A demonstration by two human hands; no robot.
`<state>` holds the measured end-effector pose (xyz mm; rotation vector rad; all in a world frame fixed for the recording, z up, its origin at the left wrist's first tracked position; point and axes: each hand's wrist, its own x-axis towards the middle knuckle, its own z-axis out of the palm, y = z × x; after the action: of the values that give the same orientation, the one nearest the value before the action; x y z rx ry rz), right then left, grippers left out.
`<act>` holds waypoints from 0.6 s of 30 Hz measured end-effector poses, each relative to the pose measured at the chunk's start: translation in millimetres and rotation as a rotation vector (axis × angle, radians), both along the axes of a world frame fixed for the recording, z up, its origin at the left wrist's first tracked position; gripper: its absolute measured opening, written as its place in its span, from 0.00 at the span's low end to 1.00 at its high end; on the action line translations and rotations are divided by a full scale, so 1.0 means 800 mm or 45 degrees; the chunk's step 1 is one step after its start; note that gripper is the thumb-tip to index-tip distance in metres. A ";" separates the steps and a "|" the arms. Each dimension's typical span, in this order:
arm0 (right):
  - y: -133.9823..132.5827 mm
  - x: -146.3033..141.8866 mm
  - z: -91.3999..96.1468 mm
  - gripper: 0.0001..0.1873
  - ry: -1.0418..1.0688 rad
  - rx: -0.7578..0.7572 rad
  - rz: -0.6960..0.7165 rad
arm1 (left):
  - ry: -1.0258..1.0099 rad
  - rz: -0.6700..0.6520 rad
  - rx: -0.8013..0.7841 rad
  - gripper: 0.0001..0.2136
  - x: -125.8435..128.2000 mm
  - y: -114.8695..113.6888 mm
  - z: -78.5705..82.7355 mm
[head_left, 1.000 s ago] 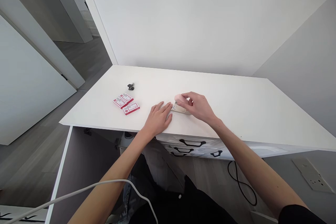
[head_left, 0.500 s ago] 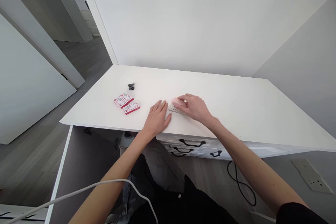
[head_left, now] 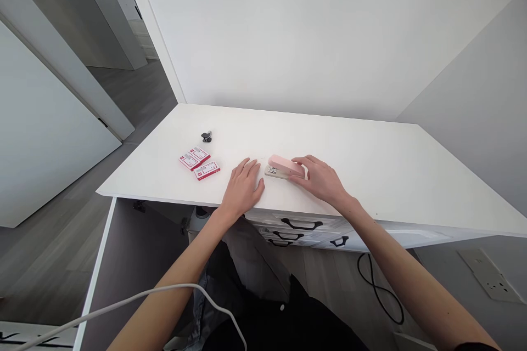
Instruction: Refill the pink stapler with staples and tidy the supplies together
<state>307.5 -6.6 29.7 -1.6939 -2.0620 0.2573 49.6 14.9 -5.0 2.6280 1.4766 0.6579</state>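
White bench (head_left: 362, 148); grey floor (head_left: 53, 263) at eight o'clock. Pink stapler (head_left: 284, 164) at two o'clock from left grip (head_left: 242, 189), flat, fingers spread. Right grip (head_left: 324, 180) now farther back, apparently pinching stapler's rear.

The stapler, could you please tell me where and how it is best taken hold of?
The stapler is probably best pinched across its right end, from the right, where the right hand is: it is slim, and its left end gapes.

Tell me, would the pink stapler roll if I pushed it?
The pink stapler probably won't roll, since its base looks long and flat. It might slide on the smooth-looking tabletop. Its top, raised from the base, may swing when lifted.
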 end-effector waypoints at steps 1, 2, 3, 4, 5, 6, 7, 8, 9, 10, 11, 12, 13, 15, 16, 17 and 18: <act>-0.004 0.005 -0.004 0.17 0.033 -0.030 -0.013 | -0.011 0.008 0.011 0.23 -0.001 -0.001 0.001; -0.008 0.009 -0.007 0.16 0.076 -0.061 -0.023 | -0.022 0.016 0.022 0.22 -0.003 -0.002 0.001; -0.011 0.012 -0.010 0.15 0.126 -0.084 -0.032 | -0.034 0.024 0.033 0.22 -0.005 -0.003 0.002; -0.014 0.014 -0.014 0.14 0.179 -0.094 -0.042 | -0.045 0.034 0.046 0.22 -0.007 -0.003 0.003; -0.015 0.015 -0.017 0.14 0.228 -0.092 -0.052 | -0.054 0.046 0.061 0.22 -0.010 -0.003 0.003; -0.016 0.015 -0.020 0.14 0.268 -0.079 -0.062 | -0.063 0.062 0.078 0.21 -0.013 -0.003 0.004; -0.016 0.015 -0.024 0.14 0.298 -0.062 -0.074 | -0.072 0.082 0.096 0.21 -0.018 -0.003 0.004; -0.016 0.015 -0.027 0.14 0.319 -0.044 -0.084 | -0.082 0.105 0.116 0.21 -0.023 -0.002 0.004; -0.016 0.014 -0.030 0.14 0.335 -0.028 -0.094 | -0.092 0.130 0.135 0.21 -0.030 -0.001 0.004; -0.015 0.014 -0.033 0.15 0.351 -0.014 -0.106 | -0.105 0.157 0.155 0.21 -0.037 0.000 0.004; -0.014 0.013 -0.037 0.15 0.374 -0.003 -0.120 | -0.121 0.185 0.177 0.21 -0.044 0.002 0.004; -0.013 0.014 -0.040 0.16 0.403 0.005 -0.135 | -0.138 0.213 0.199 0.21 -0.053 0.004 0.003; -0.013 0.014 -0.042 0.16 0.436 0.011 -0.150 | -0.155 0.242 0.222 0.20 -0.061 0.005 0.003; -0.012 0.016 -0.046 0.17 0.501 0.025 -0.176 | -0.187 0.304 0.260 0.20 -0.076 0.008 0.002; -0.012 0.017 -0.048 0.17 0.528 0.034 -0.187 | -0.199 0.334 0.273 0.19 -0.083 0.009 0.002; -0.012 0.018 -0.049 0.17 0.549 0.044 -0.196 | -0.207 0.362 0.282 0.19 -0.089 0.010 0.001; -0.012 0.019 -0.049 0.18 0.562 0.054 -0.208 | -0.213 0.387 0.290 0.19 -0.094 0.011 0.002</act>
<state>322.7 -16.3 -9.8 -1.5979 -1.5895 0.4826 -25.4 23.4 -3.6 2.4404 1.8648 1.1041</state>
